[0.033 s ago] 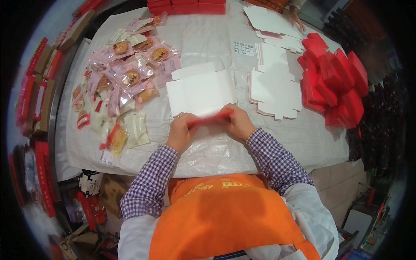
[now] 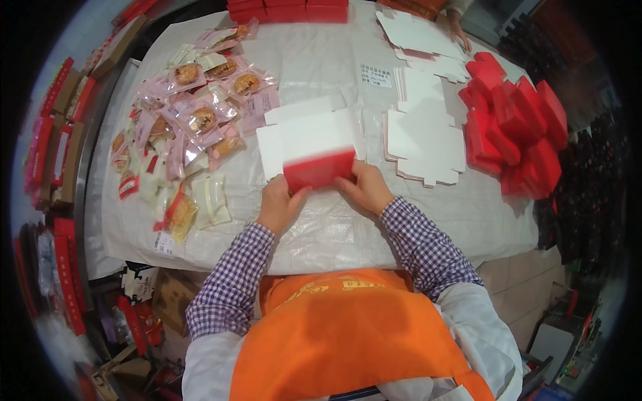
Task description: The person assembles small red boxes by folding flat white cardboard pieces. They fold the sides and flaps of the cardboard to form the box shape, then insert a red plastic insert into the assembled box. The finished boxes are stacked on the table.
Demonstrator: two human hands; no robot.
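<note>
Left hand [image 2: 279, 203] and right hand [image 2: 368, 188] hold up the red flap [image 2: 319, 170] of the carton [image 2: 304, 137]; pastries [image 2: 202, 120] lie left on the table [image 2: 328, 234], red boxes [image 2: 513, 127] right

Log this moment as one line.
left hand: holds red panel, left end; right hand: holds its right end; white card: beyond panel; wrapped pastries: left; red box pile: right

Bare counter [image 2: 319, 230] lies open between the checked sleeves [image 2: 231, 277], just below the red-and-white cardboard [image 2: 297, 134]. Heaped wrapped pastries [image 2: 202, 120] block the left. Right of the cardboard, a narrow bare strip runs up to stacked white sheets [image 2: 428, 137], with piled red boxes [image 2: 513, 127] beyond. Past the cardboard's far edge, open surface reaches another row of boxes [image 2: 287, 15].
</note>
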